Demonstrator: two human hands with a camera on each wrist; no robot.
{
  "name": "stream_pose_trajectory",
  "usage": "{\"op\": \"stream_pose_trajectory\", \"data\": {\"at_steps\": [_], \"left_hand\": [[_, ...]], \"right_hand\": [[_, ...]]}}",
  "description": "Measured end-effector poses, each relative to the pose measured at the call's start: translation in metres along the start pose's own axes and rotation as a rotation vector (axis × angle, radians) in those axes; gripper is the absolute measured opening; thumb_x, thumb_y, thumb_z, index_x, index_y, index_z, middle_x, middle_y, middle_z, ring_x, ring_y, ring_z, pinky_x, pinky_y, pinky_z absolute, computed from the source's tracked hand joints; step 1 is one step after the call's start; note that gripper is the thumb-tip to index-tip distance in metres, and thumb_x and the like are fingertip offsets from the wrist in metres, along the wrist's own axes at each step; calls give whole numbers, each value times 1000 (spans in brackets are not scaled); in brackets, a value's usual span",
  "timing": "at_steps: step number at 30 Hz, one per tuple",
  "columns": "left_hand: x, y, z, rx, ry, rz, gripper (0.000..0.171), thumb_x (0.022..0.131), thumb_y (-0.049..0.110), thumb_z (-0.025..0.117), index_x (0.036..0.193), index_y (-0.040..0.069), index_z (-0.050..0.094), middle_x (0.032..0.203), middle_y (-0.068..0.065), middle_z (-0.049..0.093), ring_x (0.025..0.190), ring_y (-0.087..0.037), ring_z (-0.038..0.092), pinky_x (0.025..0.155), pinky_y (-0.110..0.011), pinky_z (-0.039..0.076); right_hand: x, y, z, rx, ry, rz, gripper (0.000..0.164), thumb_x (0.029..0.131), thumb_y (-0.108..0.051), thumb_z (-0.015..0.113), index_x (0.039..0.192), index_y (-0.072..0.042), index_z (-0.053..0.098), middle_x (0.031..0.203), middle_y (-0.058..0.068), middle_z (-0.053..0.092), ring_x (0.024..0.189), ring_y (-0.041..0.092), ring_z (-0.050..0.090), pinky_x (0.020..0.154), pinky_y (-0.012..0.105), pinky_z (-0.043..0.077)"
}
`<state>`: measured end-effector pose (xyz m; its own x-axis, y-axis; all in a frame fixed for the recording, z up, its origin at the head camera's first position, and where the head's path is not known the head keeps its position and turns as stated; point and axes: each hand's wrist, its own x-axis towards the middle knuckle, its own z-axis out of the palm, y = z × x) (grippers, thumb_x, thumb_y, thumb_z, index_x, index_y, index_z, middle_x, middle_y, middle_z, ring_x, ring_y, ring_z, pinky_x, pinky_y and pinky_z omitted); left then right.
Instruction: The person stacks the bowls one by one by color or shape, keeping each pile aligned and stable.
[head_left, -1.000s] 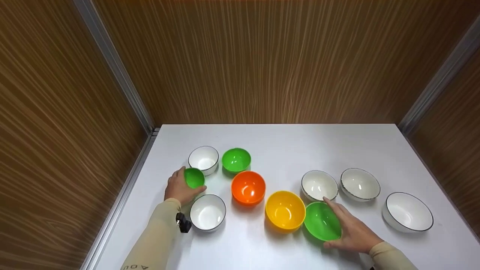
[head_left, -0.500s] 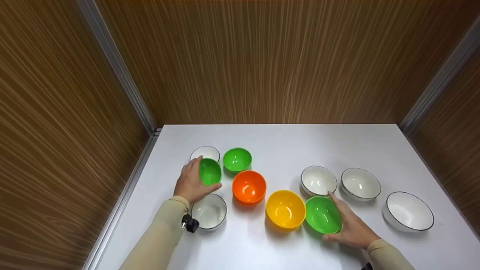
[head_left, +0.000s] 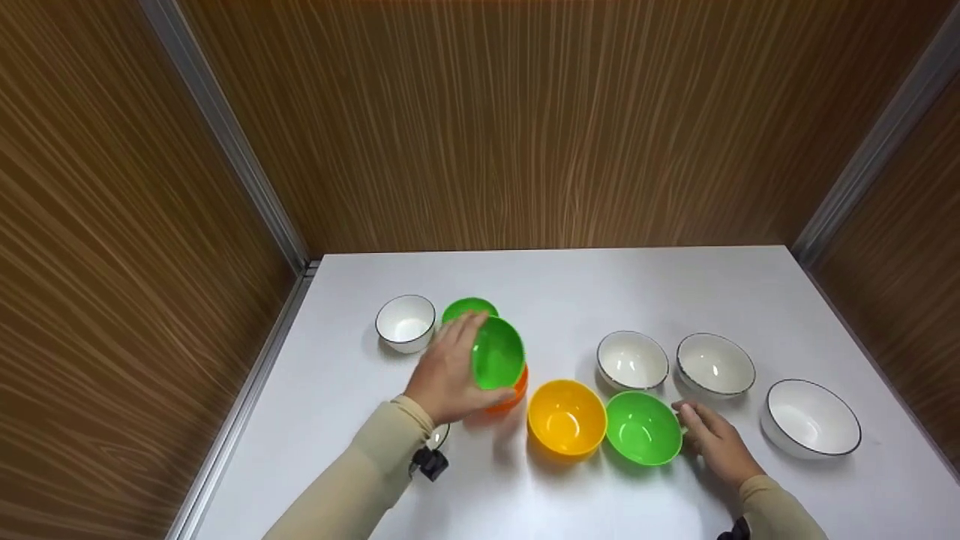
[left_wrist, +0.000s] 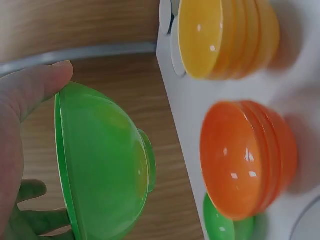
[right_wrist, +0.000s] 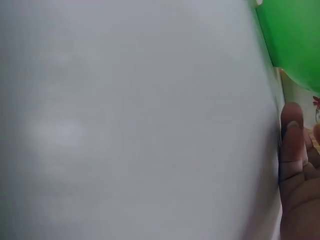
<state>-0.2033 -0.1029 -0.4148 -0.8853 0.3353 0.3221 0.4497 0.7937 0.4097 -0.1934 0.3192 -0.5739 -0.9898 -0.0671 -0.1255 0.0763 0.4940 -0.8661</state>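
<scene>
My left hand (head_left: 448, 375) grips a small green bowl (head_left: 498, 352) by its rim, thumb on one side and fingers on the other. The bowl is held tilted in the air over the orange bowls (head_left: 517, 397), which it partly hides. In the left wrist view the held green bowl (left_wrist: 105, 160) is apart from the stacked orange bowls (left_wrist: 240, 160). On the table, another green bowl (head_left: 643, 429) stands beside the yellow bowls (head_left: 567, 418). Close to its right side is my right hand (head_left: 716, 442), fingers loosely bent. In the right wrist view a gap separates the fingers (right_wrist: 292, 145) from the green bowl (right_wrist: 295, 40).
White dark-rimmed bowls stand about the white table (head_left: 570, 300): one white bowl (head_left: 406, 322) at back left and several at right, including a larger bowl (head_left: 810, 420). Behind the left hand sits a green bowl (head_left: 469, 306). Wood-grain panels (head_left: 525, 127) enclose the table.
My left hand has carried its green bowl rightward from beside the white bowls to over the orange ones. My right hand has let go of the green bowl beside the yellow bowls.
</scene>
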Motion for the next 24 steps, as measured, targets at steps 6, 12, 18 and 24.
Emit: {"op": "stream_pose_trajectory", "data": {"at_steps": [6,12,18,24], "left_hand": [[4,33,8,16,-69,81,110,66,67,74,150,13,29,151,-11,34,136,-29,35,109,-47,34],[5,67,33,-30,-174,85,111,66,65,75,152,18,23,155,-6,27,139,-26,31,108,-44,34],[8,93,60,-18,-192,129,112,65,67,75,152,20,23,155,-8,26,139,-24,32,105,-43,39],[15,113,85,18,-149,147,110,64,68,76,149,19,26,152,-12,31,136,-23,35,102,-37,43]], "right_hand": [[10,-2,-3,218,-95,118,60,104,-44,30,137,5,43,120,23,60,82,23,61,66,36,55],[13,0,-1,207,-69,144,61,101,-46,41,135,4,48,128,20,56,94,24,60,74,37,56],[15,-2,4,184,-48,143,57,99,-43,48,131,4,53,112,13,62,93,18,60,76,30,53],[16,0,6,238,-53,124,51,99,-39,51,123,5,58,86,4,64,70,14,59,63,27,52]]}}
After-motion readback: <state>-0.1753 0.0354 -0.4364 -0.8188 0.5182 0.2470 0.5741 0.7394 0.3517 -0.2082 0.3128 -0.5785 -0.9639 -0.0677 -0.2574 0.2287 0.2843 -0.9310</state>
